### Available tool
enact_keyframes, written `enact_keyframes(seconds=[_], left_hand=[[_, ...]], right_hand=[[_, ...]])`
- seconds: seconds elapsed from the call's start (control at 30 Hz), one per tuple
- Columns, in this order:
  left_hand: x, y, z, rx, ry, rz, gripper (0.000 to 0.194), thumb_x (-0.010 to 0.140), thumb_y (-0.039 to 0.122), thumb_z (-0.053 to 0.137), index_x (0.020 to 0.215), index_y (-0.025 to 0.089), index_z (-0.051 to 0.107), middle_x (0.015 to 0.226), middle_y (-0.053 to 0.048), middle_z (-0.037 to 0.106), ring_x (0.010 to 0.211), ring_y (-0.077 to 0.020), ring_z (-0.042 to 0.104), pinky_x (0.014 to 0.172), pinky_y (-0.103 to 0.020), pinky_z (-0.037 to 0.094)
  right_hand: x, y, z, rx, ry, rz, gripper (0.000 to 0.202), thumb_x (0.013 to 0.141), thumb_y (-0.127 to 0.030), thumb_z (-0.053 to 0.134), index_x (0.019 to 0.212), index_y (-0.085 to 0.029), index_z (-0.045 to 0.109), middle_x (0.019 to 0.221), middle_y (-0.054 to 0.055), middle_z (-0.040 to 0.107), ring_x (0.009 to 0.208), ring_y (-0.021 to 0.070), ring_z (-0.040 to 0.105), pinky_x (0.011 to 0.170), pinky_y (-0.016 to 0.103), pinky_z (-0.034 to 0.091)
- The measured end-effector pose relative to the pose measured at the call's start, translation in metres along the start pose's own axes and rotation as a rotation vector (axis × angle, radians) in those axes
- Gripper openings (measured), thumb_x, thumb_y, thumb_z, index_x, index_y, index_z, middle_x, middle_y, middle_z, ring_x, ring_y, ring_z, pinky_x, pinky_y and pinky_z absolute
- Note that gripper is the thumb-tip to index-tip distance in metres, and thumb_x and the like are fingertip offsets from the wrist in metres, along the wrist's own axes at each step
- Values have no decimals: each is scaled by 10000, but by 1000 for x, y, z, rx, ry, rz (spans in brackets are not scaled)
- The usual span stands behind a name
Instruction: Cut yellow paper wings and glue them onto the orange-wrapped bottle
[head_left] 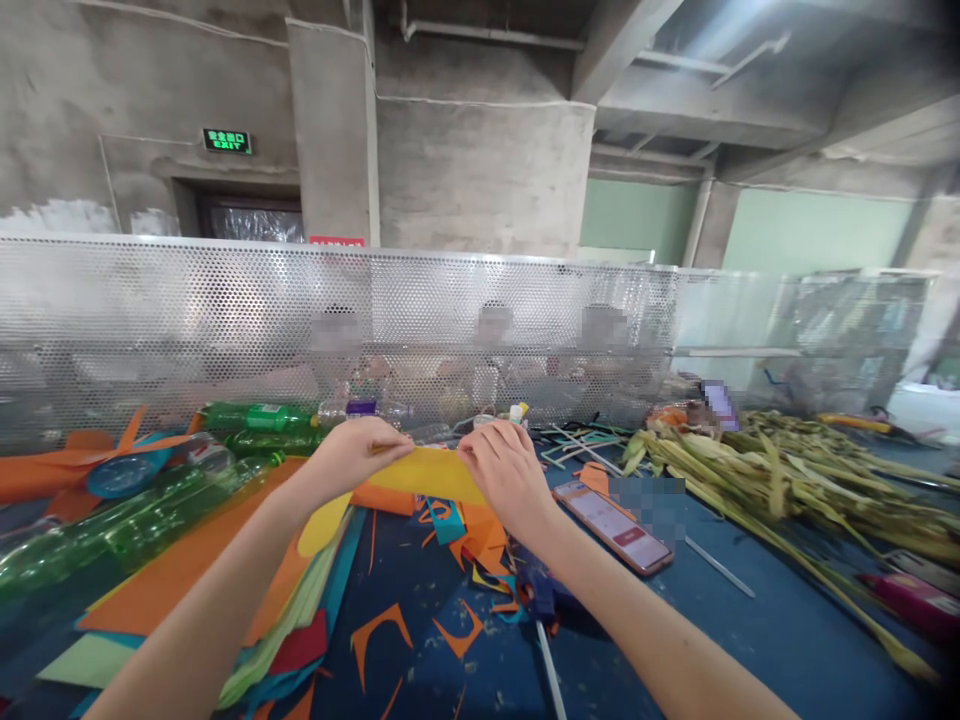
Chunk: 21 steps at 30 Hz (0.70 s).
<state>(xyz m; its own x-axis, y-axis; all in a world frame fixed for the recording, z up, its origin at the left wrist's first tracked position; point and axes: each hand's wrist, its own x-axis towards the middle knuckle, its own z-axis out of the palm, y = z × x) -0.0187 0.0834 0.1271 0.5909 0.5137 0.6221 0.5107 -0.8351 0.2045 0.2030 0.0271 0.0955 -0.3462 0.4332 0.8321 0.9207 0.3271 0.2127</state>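
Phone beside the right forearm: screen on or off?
On. The phone lies face up on the blue table, its screen lit pale with a red patch toward the near end.

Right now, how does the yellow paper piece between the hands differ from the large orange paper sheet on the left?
The yellow paper piece is held up between the left hand and right hand, while the large orange paper sheet lies on a stack of coloured sheets. The yellow piece shows as a narrow band; the orange sheet shows a much broader face. Both look like plain coloured paper.
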Motion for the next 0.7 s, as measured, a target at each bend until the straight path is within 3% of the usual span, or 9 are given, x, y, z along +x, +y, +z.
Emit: enact_keyframes(seconds=[0.2,0.47,0.7], left_hand=[[-5,-21,-11,-273,33,-265,206,743,418,602,779,268,737,772,-18,721,769,-217,660,652,-267,504],[-8,-19,-18,-463,128,-349,208,697,394,664,770,214,737,803,-38,726,794,-221,662,689,-279,530],[-9,-22,-22,-481,184,-437,240,662,429,697,775,220,731,842,-51,726,847,-250,652,731,-306,537]], right_hand=[[-1,5,0,48,38,41,100,881,-207,497,809,-205,567,802,24,622,887,204,503,834,336,349],[2,16,-11,98,70,73,107,889,-236,497,819,-192,566,819,35,624,882,215,496,839,342,349],[-1,24,-9,116,66,94,135,887,-275,502,807,-182,558,809,41,624,881,219,488,850,353,354]])
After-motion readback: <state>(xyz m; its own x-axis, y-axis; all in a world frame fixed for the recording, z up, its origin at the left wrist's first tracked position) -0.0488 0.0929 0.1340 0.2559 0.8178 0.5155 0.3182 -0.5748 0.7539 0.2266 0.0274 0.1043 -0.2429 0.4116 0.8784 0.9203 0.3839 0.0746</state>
